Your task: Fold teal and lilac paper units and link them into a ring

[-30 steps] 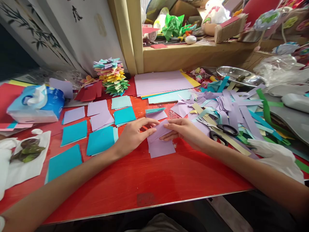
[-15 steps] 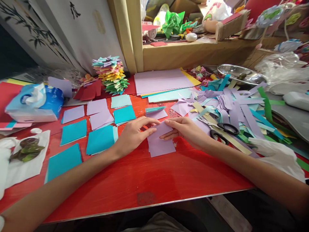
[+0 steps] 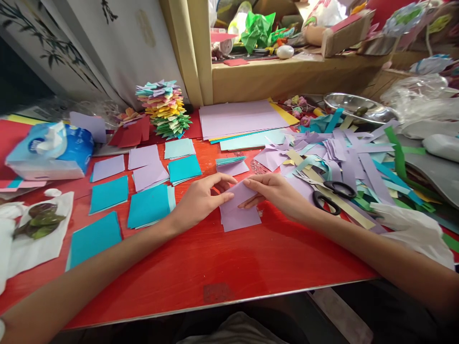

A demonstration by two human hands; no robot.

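At the middle of the red table [image 3: 201, 267], both my hands pinch one lilac paper square [image 3: 238, 196] that is partly folded and lifted off a small stack of lilac squares [image 3: 241, 217]. My left hand [image 3: 201, 198] grips its left edge with thumb and fingers closed. On the right edge, the fingers of my right hand [image 3: 276, 191] are pressed together. Teal squares [image 3: 148, 205] lie just left of my left hand.
Black-handled scissors [image 3: 332, 193] lie among paper strips [image 3: 344, 157] right of my right hand. A tissue pack [image 3: 50, 150] sits far left, a stack of folded coloured pieces [image 3: 165, 107] at the back, large lilac sheets [image 3: 240, 119] behind, a metal bowl [image 3: 358, 107] back right.
The lilac square has been raised and folded a little further between my fingers. Both hands stay in nearly the same place.
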